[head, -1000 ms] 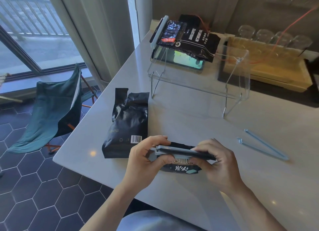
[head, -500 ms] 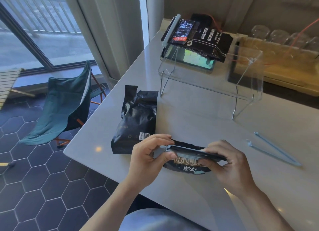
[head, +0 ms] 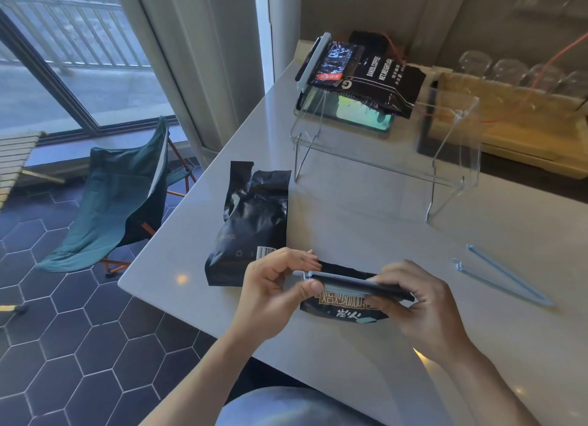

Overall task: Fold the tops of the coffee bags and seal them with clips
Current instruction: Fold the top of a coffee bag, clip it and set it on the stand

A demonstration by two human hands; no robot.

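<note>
Since half a second ago both hands barely shift: left hand (head: 273, 293) and right hand (head: 420, 304) pinch the sealing clip (head: 346, 284) onto the printed coffee bag (head: 342, 309), just right of the plain black bag (head: 251, 231). Soft, crinkly foil; grip the stiff clip ends.

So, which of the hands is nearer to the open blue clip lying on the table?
Right. The right hand is closer to the open blue clip, which lies to its right, untouched. The left hand is further away, at the clipped coffee bag's other end.
</note>
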